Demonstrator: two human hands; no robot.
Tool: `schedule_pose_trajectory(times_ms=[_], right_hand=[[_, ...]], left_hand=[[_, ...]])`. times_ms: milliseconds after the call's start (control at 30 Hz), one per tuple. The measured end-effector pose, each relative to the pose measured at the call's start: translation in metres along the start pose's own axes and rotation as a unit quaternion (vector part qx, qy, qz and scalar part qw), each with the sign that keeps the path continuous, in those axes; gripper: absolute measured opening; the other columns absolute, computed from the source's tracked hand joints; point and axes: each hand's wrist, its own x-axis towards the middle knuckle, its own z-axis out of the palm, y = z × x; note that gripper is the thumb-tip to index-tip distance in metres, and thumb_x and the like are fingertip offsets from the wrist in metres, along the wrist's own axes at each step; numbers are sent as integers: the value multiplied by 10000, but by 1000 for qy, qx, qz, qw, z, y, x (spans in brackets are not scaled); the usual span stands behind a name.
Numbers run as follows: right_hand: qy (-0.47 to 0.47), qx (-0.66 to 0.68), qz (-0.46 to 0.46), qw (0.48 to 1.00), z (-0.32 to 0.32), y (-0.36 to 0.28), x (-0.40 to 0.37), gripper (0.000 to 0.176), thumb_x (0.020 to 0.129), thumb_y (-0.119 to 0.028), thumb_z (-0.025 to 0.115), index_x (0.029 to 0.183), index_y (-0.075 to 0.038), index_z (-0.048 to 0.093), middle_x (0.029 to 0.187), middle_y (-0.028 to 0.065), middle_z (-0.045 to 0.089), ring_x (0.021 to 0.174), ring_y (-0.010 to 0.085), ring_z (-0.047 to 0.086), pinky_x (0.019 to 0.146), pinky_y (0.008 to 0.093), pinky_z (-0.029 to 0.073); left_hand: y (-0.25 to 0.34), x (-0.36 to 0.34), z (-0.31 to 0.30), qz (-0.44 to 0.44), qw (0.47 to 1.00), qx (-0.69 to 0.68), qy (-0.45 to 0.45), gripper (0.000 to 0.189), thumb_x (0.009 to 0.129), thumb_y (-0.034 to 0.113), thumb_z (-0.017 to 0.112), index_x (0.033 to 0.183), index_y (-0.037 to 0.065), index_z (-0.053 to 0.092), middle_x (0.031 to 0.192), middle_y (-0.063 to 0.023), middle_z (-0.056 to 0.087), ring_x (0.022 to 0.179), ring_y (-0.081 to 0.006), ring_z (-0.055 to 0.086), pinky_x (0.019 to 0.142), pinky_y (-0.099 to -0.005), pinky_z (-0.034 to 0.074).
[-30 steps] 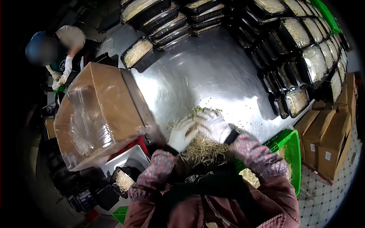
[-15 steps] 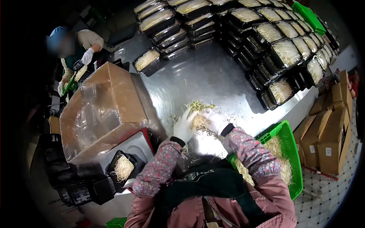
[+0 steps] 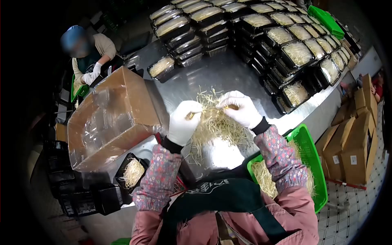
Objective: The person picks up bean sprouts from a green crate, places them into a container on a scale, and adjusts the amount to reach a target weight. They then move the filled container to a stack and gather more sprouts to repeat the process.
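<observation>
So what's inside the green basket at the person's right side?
A loose heap of bean sprouts lies in the green basket. The person's right sleeve covers the middle, so the basket floor and the heap's depth are hidden.

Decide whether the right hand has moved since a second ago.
Yes: the right hand has lifted away from the green basket and parted from the left hand, both gripping sprouts.

Left hand (image 3: 183,122) and right hand (image 3: 241,108), both gloved, pinch bean sprouts (image 3: 215,122) above the steel table (image 3: 228,75).
</observation>
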Motion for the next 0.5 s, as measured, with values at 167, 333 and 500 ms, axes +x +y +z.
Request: schedule_pose_trajectory(times_ms=[167, 333, 500], right_hand=[[-25, 96, 5, 995, 11, -11, -17, 204, 781, 0, 696, 967, -72, 738, 1044, 66, 696, 1018, 207, 636, 890, 327, 520], [-159, -126, 84, 976, 31, 31, -93, 687, 739, -218, 793, 1368, -230, 518, 1425, 110, 476, 1314, 296, 465, 1028, 416, 467], [-280, -348, 252, 858, 59, 40, -125, 1120, 639, -279, 857, 1553, -283, 210, 1584, 232, 160, 1388, 450, 332, 1069, 516, 403]], left_hand=[[12, -18, 9, -44, 998, -39, -37, 238, 787, -34, 693, 1015, 32, 703, 1101, -113, 686, 1045, -239, 649, 925, -326, 500], [-28, -106, 20, -143, 965, 58, -212, 697, 777, 145, 753, 1415, 96, 476, 1493, -171, 400, 1396, -327, 382, 1118, -400, 365], [-45, -163, 51, -232, 870, 307, -308, 1129, 651, 353, 857, 1554, 155, 210, 1606, -158, 166, 1397, -391, 329, 1105, -500, 334]])
